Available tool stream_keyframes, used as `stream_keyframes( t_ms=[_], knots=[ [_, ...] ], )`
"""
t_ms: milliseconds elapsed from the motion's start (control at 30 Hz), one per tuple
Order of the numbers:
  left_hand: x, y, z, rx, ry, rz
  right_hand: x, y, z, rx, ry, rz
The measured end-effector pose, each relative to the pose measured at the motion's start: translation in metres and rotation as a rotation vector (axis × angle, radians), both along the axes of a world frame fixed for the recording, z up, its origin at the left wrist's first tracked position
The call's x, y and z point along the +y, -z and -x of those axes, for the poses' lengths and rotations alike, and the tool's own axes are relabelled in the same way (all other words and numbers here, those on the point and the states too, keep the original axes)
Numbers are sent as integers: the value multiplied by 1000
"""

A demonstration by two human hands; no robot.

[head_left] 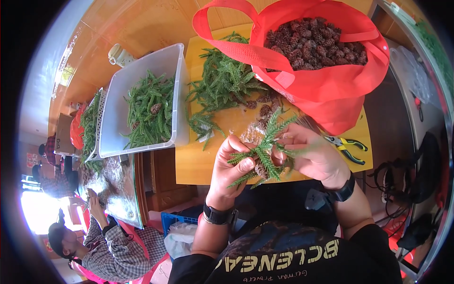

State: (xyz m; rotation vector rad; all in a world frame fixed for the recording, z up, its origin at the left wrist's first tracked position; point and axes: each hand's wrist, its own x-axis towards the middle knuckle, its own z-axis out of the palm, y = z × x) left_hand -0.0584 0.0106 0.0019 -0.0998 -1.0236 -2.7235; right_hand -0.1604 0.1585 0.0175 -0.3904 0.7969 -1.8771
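Above the near edge of the yellow board, both hands hold a green artificial pine sprig [267, 154]. A small brown pine cone [261, 170] sits among its lower needles. My left hand [228, 165] pinches the sprig from the left, thumb pressed near its middle. My right hand [314, 154] is closed at the sprig's right side, its fingertips partly hidden by needles and slightly blurred. Just beyond the hands lie a few loose pine cones [266, 111]. To the right of my right hand, pliers [347, 147] with yellow and black handles rest on the board.
A red bag [326, 90] full of pine cones stands at the far right. A pile of green sprigs [222, 78] lies beside it. Left of that is a translucent bin [181, 94] holding sprigs and cones. Another person [109, 241] works at a table on the left.
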Motion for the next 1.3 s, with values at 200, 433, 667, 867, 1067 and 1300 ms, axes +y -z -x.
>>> stream_keyframes(
  t_ms=[200, 433, 667, 867, 1067, 1300],
  knots=[
    [-7, 15, -4, -45, -18, 33, 3, 8, 2, -9, -44, 89],
    [-5, 13, -6, -81, -83, 144, 7, 1, 4, 297, 54, -127],
    [-2, 11, -7, -105, -94, 351, 0, -9, -7, 1353, 479, -598],
    [2, 12, -6, -169, -117, 396, -7, 0, -11, 1476, 602, -621],
    [-5, 14, -9, -153, -55, 342, 6, 0, 1, 794, 164, -400],
    [-11, 18, -12, -145, 23, 331, 23, 5, 15, 820, 12, -322]
  ],
)
